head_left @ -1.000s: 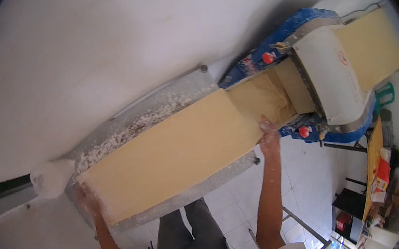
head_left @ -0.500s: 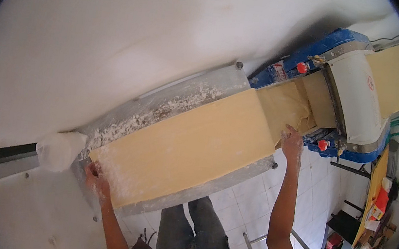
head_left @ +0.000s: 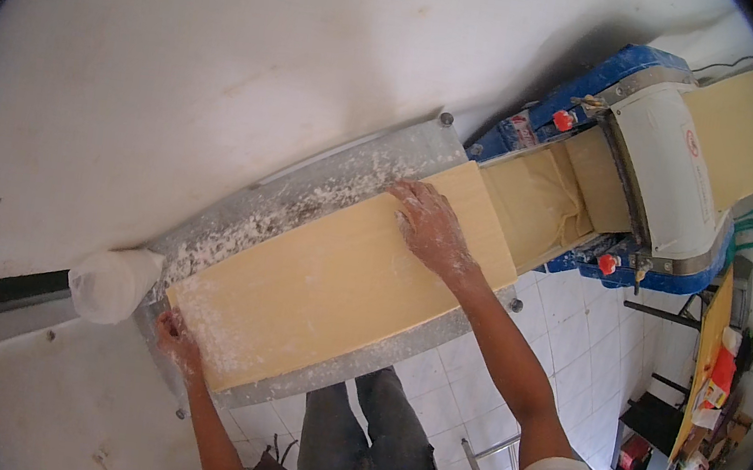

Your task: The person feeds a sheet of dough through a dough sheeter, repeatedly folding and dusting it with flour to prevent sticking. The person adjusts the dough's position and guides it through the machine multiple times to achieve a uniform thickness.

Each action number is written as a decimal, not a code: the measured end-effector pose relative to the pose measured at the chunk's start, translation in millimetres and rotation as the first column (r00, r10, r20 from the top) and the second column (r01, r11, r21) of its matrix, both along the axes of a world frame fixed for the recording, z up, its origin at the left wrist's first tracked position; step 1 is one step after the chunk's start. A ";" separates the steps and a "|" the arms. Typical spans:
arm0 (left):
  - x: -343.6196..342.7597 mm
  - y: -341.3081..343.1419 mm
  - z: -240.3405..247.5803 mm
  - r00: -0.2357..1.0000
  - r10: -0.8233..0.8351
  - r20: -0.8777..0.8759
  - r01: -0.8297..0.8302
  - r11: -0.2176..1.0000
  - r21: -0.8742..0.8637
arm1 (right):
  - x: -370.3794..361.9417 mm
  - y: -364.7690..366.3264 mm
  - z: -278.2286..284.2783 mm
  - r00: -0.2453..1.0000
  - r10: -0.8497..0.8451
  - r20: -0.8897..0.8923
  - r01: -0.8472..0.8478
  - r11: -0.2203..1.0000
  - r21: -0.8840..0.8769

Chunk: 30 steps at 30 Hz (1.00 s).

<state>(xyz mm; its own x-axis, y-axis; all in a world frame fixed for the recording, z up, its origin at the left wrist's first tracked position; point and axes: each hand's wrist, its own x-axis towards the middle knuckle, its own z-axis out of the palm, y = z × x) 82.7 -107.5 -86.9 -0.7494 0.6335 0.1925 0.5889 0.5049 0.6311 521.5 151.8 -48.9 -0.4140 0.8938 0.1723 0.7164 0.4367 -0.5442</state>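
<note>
Bare hands, 2 of them, powdered white, rest well apart on 1 pale yellow dough sheet point(head_left: 323, 285). The right hand point(head_left: 433, 233) lies palm down across it toward the machine end, fingers bent near the far long edge; the left hand point(head_left: 180, 342) is at the opposite short end, and I cannot tell whether its fingers pinch the dough. The sheet is a long, smooth, matte rectangle with straight sides, whiter with powder by the left hand. It lies on 1 grey table point(head_left: 302, 381), which shows as a narrow strip on the near side and a wider strip on the far side, strewn with clumped white powder point(head_left: 255, 225). At its machine-end corners sit 2 dark round knobs point(head_left: 447, 119). Beside its left end is 1 translucent whitish vessel point(head_left: 112, 282). Pale floor tiles point(head_left: 561, 342) show to the right of the right forearm.

Farther off, adjoining the sheet's right end, thin creased dough point(head_left: 536, 198) lies before 1 smooth, curved white cover point(head_left: 662, 167) on 1 blue-sided machine point(head_left: 642, 61). It carries 2 red knobs point(head_left: 564, 120), 1 per side. Beyond the cover slopes 1 flat yellowish panel point(head_left: 742, 130), its material unclear. Behind stands 1 white wall point(head_left: 229, 57).
</note>
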 end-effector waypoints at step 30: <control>14.1 16.5 16.8 0.995 0.091 0.027 -0.089 0.992 -0.091 | -7.0 53.9 10.6 0.980 0.200 0.005 -0.193 0.953 -0.234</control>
<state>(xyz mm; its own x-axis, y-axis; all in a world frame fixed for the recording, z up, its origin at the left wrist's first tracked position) 96.8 -91.0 -70.1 -0.8089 0.5768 0.1141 0.5194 0.6100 0.5985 514.5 205.7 -38.3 -0.5870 0.8084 -0.0442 0.6459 0.4348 -0.6275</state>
